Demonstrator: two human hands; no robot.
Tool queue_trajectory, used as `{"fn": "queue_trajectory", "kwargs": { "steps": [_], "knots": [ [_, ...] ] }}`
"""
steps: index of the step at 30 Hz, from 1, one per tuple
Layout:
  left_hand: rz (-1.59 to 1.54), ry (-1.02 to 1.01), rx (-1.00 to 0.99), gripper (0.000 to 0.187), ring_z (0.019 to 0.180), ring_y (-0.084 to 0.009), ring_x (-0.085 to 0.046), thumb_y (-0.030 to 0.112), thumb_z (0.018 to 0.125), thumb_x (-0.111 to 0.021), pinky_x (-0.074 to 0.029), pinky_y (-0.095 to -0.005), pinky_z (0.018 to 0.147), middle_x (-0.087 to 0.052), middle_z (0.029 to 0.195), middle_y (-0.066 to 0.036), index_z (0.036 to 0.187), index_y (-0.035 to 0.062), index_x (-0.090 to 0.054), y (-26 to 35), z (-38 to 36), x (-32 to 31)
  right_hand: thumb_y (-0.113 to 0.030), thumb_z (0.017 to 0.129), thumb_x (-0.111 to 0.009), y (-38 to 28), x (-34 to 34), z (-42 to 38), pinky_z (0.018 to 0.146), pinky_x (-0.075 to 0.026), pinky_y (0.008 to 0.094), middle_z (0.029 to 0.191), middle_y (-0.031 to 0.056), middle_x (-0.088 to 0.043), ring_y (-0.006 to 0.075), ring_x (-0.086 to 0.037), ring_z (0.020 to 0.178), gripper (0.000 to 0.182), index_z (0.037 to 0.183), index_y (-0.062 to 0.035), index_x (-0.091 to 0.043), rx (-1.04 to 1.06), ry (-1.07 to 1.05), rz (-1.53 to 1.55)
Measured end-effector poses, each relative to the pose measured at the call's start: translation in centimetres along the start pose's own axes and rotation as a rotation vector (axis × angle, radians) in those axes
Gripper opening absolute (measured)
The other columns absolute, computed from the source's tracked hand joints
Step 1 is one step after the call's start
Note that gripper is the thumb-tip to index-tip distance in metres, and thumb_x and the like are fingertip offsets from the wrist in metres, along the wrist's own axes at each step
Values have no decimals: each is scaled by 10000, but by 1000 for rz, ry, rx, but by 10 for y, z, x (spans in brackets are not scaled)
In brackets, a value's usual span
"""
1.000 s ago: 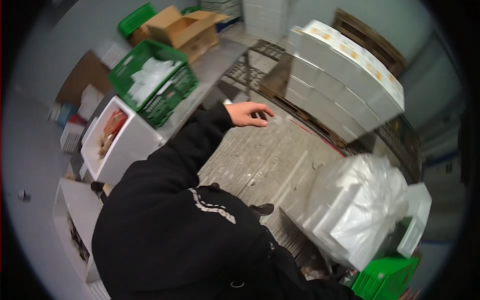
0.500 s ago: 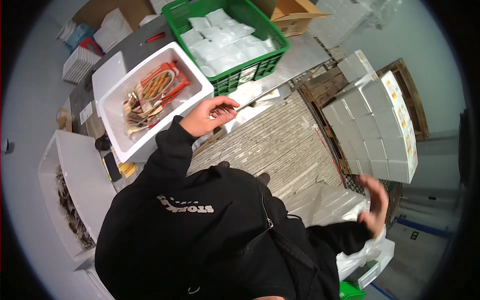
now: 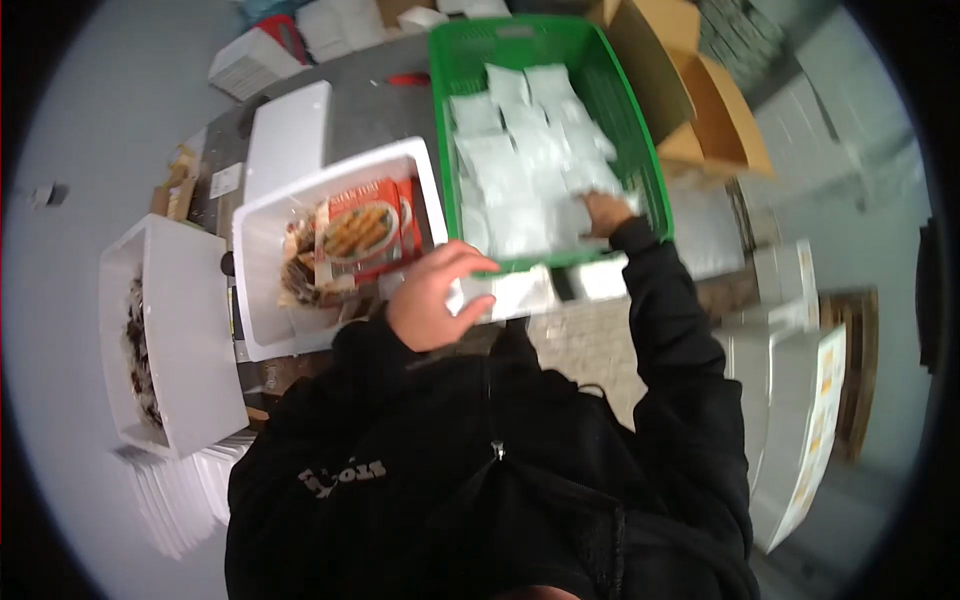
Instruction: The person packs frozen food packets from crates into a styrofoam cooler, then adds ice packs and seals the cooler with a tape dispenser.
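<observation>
My left hand (image 3: 435, 297) hovers by the near right edge of a white foam box (image 3: 250, 300), thumb and fingers apart, with nothing between them. Inside that box lie red food packets (image 3: 360, 235) with a picture of food on them, beside clear bags with dark contents. My right hand (image 3: 607, 213) reaches into the near right part of a green plastic crate (image 3: 655, 185). Its fingers are spread over the white pouches (image 3: 540, 150) that fill the crate, fingertips right at one of them.
An open cardboard box (image 3: 725, 120) stands right of the crate. A white foam lid (image 3: 288, 135) and a red-handled tool (image 3: 408, 79) lie on the dark table (image 3: 365, 100). Another foam box (image 3: 195, 350) is at left, above stacked lids (image 3: 180, 500). White boxes (image 3: 800, 430) stand at right.
My view has turned right toward the table. My right hand has gone from the open space at right into the green crate. My left hand stays near the foam box.
</observation>
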State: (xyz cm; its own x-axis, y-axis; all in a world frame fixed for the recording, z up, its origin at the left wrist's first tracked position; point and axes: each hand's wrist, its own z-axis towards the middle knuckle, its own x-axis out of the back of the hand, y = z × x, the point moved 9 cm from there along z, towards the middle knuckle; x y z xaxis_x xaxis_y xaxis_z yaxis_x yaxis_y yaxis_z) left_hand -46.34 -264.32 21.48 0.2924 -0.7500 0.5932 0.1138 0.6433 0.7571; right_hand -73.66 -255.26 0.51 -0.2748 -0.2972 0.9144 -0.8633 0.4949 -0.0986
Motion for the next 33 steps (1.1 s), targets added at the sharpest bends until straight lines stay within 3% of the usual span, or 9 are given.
{"fn": "queue_trajectory", "kwargs": {
  "steps": [2, 8, 12, 18, 20, 22, 23, 29, 33],
  "knots": [
    [116, -22, 33, 349, 979, -294, -530, 117, 716, -691, -435, -367, 825, -538, 1037, -118, 1044, 55, -589, -7, 41, -21, -515, 482, -826, 11, -22, 25, 904, -418, 530, 1236, 121, -500, 320, -449, 1174, 965, 1287, -163, -427, -24, -142, -170],
    [672, -483, 152, 645, 1091, -316, -447, 235, 636, -748, -367, -415, 880, -451, 1139, -144, 1216, 127, -488, -113, 111, -144, -522, 362, -867, 14, -25, 37, 983, -327, 530, 1225, 85, -543, 283, -455, 1195, 973, 1178, -101, -545, 12, -248, -102],
    [742, -627, 286, 896, 1200, -354, -369, 265, 564, -806, -313, -476, 950, -372, 1301, -193, 1345, 187, -374, -157, 104, -188, -451, 341, -876, 16, -39, 33, 901, -446, 421, 1035, 130, -641, 308, -600, 1012, 871, 1084, -82, -610, 139, -528, -55],
    [1036, -377, 183, 489, 1138, -382, -403, 191, 850, -488, -314, -617, 883, -391, 1287, -187, 1331, 242, -413, -184, 103, -195, -386, 359, -846, 11, -6, 22, 809, -477, 396, 894, 189, -653, 349, -615, 916, 800, 1037, -43, -594, 327, -191, 318],
    [994, -382, 113, 510, 1143, -394, -392, 217, 824, -534, -318, -651, 865, -391, 1277, -185, 1320, 241, -420, -185, 109, -193, -359, 385, -835, 9, 27, 10, 807, -472, 402, 880, 199, -650, 355, -612, 916, 785, 1056, -35, -590, 319, -223, 379],
    [740, -512, 399, 574, 1159, -406, -376, 257, 764, -625, -317, -659, 870, -384, 1274, -178, 1304, 238, -430, -204, 110, -193, -347, 399, -829, 20, 44, 8, 791, -476, 401, 864, 203, -650, 365, -611, 906, 792, 1084, -32, -586, 256, -108, 520],
    [782, -447, 407, 764, 1176, -412, -364, 304, 616, -777, -316, -668, 882, -371, 1283, -181, 1294, 232, -431, -202, 113, -190, -349, 415, -825, 24, 49, 9, 777, -483, 393, 867, 214, -646, 378, -610, 893, 802, 1104, -19, -581, 249, -78, 543],
    [576, -757, 561, 1027, 1219, -412, -333, 356, 437, -878, -299, -631, 951, -336, 1309, -196, 1327, 250, -377, -197, 113, -187, -64, 503, -835, 41, 73, 12, 824, -451, 302, 941, 42, -605, 140, -559, 892, 604, 1043, -14, -568, 239, 40, 1317],
    [543, -851, 583, 1151, 1322, -393, -261, 464, 393, -882, -234, -624, 1007, -285, 1419, -220, 1380, 262, -326, -206, 113, -188, -293, 511, -820, 58, 83, -6, 879, -430, 295, 1088, 65, -522, 172, -521, 1000, 882, 1245, -15, -418, 308, 230, 1881]
  ]
}}
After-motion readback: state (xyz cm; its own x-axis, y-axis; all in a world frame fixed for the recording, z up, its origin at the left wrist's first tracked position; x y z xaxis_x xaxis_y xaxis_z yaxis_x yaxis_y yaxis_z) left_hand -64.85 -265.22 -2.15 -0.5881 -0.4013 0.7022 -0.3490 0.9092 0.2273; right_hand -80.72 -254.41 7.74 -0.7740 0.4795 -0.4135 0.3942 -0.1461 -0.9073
